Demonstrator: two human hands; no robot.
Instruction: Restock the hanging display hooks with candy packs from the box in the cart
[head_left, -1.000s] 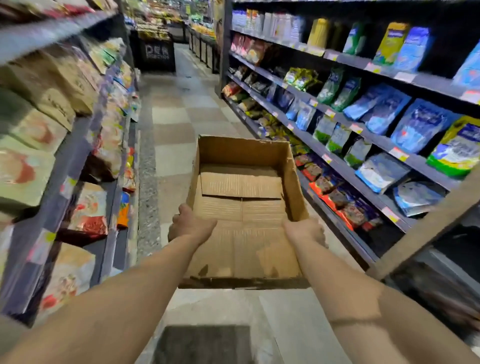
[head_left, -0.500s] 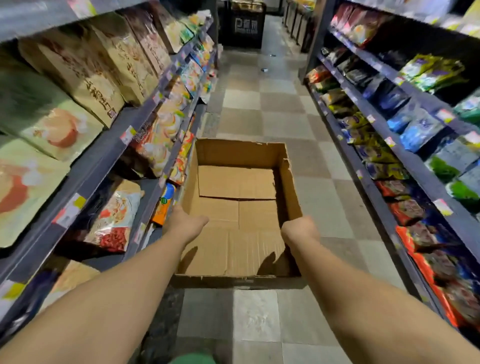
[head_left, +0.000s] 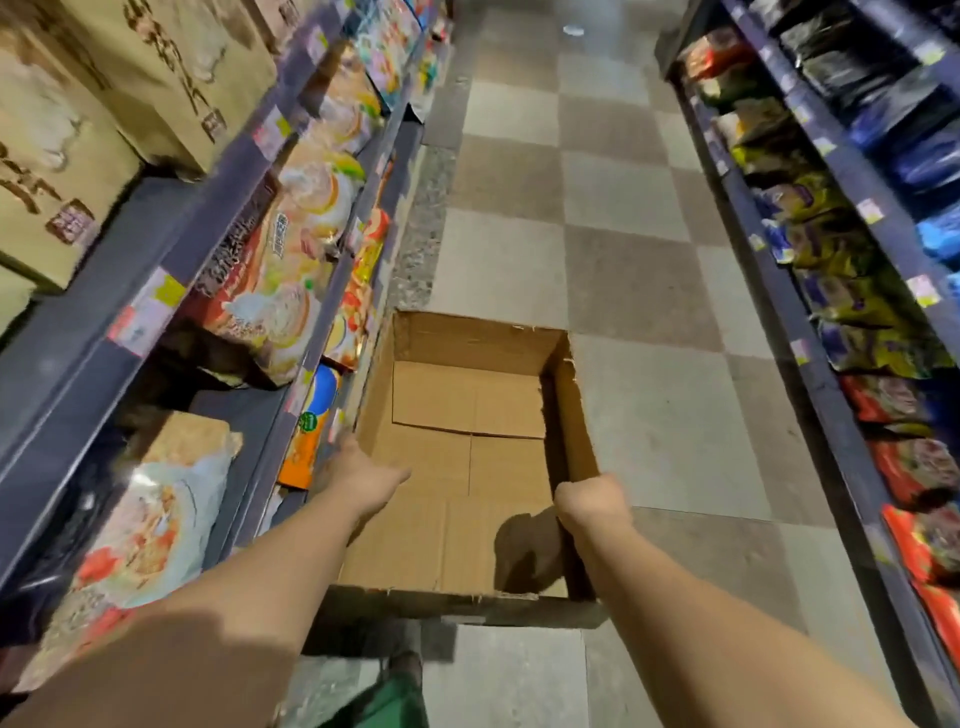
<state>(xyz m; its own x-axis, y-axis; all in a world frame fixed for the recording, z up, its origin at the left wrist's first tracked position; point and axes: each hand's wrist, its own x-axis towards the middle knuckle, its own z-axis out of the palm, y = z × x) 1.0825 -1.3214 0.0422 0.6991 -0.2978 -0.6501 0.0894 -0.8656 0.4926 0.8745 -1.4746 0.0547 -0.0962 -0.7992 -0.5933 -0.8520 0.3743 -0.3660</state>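
Note:
An open brown cardboard box (head_left: 470, 415) hangs low over the aisle floor, held by both hands. Nothing lies inside it; only its folded bottom flaps show. My left hand (head_left: 358, 475) grips the box's left wall, fingers hidden over the edge. My right hand (head_left: 592, 499) is closed on the right wall near the front corner. No candy packs, hanging hooks or cart are in view.
Dark shelves of bagged snacks (head_left: 291, 270) run close along the left, touching the box's left side. More packed shelves (head_left: 852, 291) line the right. A checkered tile floor (head_left: 623, 249) runs ahead. A green trouser leg and shoe (head_left: 400, 680) show below.
The box has dropped lower toward the floor and the view has tilted down. Both hands keep their grip on its side walls.

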